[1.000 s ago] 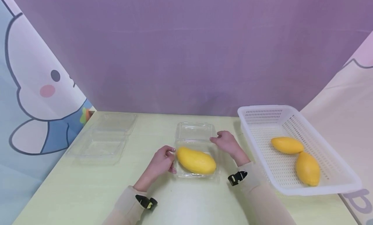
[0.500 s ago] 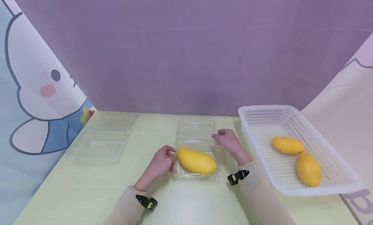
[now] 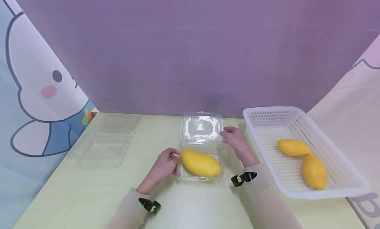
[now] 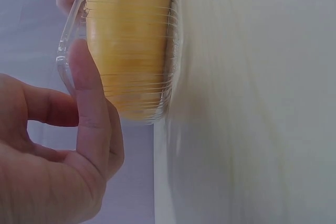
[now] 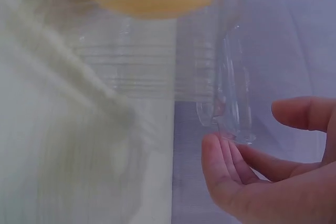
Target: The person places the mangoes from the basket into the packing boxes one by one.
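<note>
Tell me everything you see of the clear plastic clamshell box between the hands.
The clear, rectangular plastic clamshell box sits on the pale yellow table, its walls ridged, its glinting lid open at the far side; the lid's exact tilt is hard to judge. One elongated yellow fruit lies in its base. The left hand touches the base's left side; the right hand touches the lid's right edge.

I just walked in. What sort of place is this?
Probably a makeshift indoor packing or filming corner: a pale table stands before a purple backdrop, with a cartoon-printed sheet alongside. On it are a clear plastic box holding a yellow fruit and a white basket.
</note>
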The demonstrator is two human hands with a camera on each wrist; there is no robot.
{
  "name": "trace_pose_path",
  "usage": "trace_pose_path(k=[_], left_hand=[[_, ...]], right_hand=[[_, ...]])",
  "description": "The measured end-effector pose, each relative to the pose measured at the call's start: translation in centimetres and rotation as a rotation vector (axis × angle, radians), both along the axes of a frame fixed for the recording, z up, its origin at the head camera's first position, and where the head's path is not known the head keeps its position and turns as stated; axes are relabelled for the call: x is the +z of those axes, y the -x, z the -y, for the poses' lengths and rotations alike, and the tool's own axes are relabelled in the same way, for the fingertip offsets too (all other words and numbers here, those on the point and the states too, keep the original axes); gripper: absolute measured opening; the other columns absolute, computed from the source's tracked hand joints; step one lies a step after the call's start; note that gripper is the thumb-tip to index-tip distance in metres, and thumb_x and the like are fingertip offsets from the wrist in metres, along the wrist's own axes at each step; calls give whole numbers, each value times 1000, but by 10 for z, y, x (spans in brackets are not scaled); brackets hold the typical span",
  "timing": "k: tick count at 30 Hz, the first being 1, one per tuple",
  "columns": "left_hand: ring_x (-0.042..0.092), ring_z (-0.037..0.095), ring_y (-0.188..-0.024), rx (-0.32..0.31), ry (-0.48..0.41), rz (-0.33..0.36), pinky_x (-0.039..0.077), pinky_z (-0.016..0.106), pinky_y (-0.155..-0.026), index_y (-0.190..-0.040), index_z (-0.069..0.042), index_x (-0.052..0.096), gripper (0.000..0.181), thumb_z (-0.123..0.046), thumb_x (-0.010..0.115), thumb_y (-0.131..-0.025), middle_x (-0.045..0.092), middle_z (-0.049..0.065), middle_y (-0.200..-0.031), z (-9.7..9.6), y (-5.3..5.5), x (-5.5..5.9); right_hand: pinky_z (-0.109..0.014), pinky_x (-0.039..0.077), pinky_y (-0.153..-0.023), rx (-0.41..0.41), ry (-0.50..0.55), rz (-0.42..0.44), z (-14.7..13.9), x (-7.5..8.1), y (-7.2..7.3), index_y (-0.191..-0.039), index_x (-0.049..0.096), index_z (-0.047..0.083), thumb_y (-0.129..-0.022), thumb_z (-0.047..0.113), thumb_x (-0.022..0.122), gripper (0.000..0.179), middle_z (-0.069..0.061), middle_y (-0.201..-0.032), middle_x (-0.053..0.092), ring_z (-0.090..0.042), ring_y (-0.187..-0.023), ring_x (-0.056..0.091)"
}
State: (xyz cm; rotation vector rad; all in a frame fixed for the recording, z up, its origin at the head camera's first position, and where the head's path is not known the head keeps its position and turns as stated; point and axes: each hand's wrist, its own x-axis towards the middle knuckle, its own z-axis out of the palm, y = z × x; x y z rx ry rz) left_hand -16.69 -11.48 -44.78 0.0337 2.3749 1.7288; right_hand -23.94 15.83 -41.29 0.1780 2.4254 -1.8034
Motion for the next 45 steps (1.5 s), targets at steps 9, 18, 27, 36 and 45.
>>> trace_pose_path(k=[9,18,27,36,45], left_hand=[[60,19,-53,2,5,8,58,35,-57,-127,8,53,32,-1,48,-96,56,17,-85,-1,0,0],[60,19,-52,6,-5,5,58,36,-57,-126,8,53,32,0,48,-95,56,17,-83,-1,0,-1],[60,18,-52,20,-1,5,58,35,-57,-124,7,54,30,-1,48,-96,55,12,-76,-1,1,-2],[59,17,-51,29,-20,2,58,35,-55,-123,9,54,31,2,47,-94,55,15,-78,-2,0,-1],[59,18,-51,36,-29,-6,58,35,-55,-123,9,54,31,3,47,-93,56,17,-78,-2,-1,3]], right_hand=[[-46,47,-105,-76,70,-74,2,10,-1,-143,45,-13,-99,8,53,49,-32,-137,54,-45,-125,55],[-43,48,-104,-102,78,-124,3,22,-5,-140,51,-8,-100,10,53,44,-28,-136,56,-41,-122,57],[-35,53,-97,-144,121,-180,4,36,-9,-133,57,-8,-99,8,54,38,-27,-131,58,-37,-116,60],[-30,55,-90,-140,169,-221,3,45,-16,-129,58,-11,-103,11,53,35,-23,-120,62,-24,-100,63],[-27,56,-88,-144,194,-262,2,50,-26,-119,62,-11,-104,13,55,30,-13,-106,66,-17,-91,64]])
